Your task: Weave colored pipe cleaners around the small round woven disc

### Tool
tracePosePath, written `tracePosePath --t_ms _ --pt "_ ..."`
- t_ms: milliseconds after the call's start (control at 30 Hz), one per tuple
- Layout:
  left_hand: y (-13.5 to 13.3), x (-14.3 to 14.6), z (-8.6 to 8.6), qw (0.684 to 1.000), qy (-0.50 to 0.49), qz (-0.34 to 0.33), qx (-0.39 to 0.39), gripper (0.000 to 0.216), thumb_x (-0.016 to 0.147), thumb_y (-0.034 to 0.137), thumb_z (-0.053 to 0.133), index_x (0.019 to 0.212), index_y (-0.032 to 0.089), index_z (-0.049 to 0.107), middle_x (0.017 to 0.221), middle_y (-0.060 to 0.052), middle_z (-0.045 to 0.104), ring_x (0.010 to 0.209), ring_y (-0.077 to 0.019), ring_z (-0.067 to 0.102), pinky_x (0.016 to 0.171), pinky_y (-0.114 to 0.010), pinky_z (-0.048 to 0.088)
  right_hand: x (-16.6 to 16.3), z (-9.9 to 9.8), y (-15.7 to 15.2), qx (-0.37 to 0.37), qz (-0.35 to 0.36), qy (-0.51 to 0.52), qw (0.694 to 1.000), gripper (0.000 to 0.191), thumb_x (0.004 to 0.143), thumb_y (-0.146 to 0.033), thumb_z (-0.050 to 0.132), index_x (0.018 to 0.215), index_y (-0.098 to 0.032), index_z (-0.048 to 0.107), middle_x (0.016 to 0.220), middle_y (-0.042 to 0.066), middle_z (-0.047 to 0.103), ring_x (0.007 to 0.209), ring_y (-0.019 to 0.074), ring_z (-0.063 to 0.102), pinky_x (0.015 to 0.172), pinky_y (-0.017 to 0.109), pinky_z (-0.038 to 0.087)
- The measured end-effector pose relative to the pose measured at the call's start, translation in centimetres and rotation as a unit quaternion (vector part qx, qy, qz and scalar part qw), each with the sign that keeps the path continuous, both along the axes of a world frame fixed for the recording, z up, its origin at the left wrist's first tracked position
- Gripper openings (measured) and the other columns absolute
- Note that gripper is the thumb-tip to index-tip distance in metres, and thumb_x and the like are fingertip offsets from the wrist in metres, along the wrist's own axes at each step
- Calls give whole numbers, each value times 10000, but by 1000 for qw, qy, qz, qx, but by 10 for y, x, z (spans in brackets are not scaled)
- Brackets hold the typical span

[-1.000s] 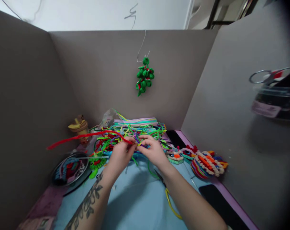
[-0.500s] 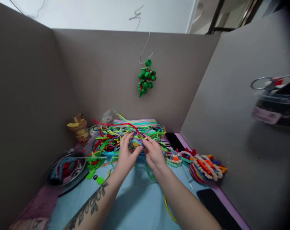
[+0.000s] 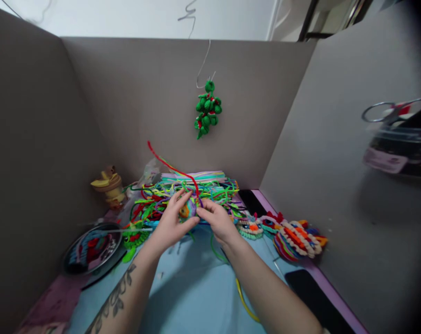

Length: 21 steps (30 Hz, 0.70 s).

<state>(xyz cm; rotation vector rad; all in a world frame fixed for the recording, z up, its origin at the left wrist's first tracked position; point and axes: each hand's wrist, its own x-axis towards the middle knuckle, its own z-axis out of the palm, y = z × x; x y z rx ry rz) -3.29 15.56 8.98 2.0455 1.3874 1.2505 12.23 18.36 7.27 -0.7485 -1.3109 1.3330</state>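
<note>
My left hand (image 3: 171, 219) and my right hand (image 3: 215, 220) meet over a small coiled pipe-cleaner piece (image 3: 187, 210), purple and blue with an orange centre. Both hands pinch it between thumb and fingers. A long red pipe cleaner (image 3: 170, 167) rises from the piece and curves up to the left. Right behind the hands lies a tangled heap of coloured pipe cleaners (image 3: 210, 188).
Finished woven pipe-cleaner figures (image 3: 294, 236) lie at the right. A dark phone (image 3: 309, 294) rests near the purple edge. A round metal tin (image 3: 90, 248) and a yellow wooden toy (image 3: 108, 185) stand at the left. A green ornament (image 3: 207, 109) hangs on the back partition. A yellow pipe cleaner (image 3: 245, 301) lies on the blue mat.
The free end of the red pipe cleaner swung from pointing left and low to standing up above the pile. The hands closed together around the small coiled piece.
</note>
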Motion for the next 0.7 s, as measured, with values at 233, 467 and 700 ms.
tracePosePath --t_ms 233,467,700 --pt "3 0 -5 1000 7 15 9 612 759 347 681 1329 217 500 1320 -137 488 1270 -280 454 1075 -458 352 -9 -5 0 -48 -11 89 995 163 642 -304 720 610 -168 637 824 23 626 874 171 533 819 286 437" --pt "4 -2 -1 1000 4 -16 0 489 746 330 691 1205 188 601 1290 -136 570 1252 -279 487 1063 -448 369 -9 -3 -2 -132 63 122 982 161 564 -282 750 606 -160 653 654 -15 598 635 112 486 628 232 378" --pt "0 -1 4 999 -7 -31 -22 444 731 355 714 1142 197 655 1297 -136 591 1261 -286 495 1068 -451 362 -3 -3 1 -172 95 93 976 310 521 -362 818 688 -144 675 649 -22 603 606 95 486 622 227 368"
